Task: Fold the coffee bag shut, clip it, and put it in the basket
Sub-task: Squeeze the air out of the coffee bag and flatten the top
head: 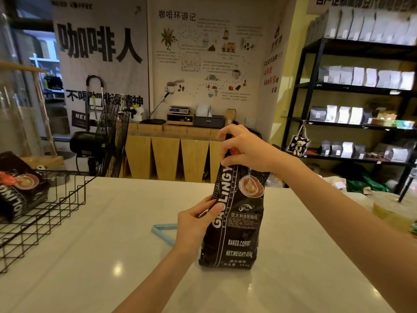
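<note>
A tall black coffee bag (237, 222) with white lettering stands upright on the white counter (112, 245). My left hand (194, 222) grips its left edge about halfway up. My right hand (243, 147) pinches the bag's top, which is bent over under the fingers. A light blue clip (161, 232) lies flat on the counter just left of the bag, partly hidden behind my left hand. The black wire basket (45, 213) stands at the left edge of the counter with another black coffee bag (20, 188) lying in it.
A clear plastic cup with a yellowish drink (392, 208) stands at the counter's right edge. Behind the counter are a black floor fan (110, 136), wooden cabinets (171, 152) and black shelves of bags (361, 109) at the right.
</note>
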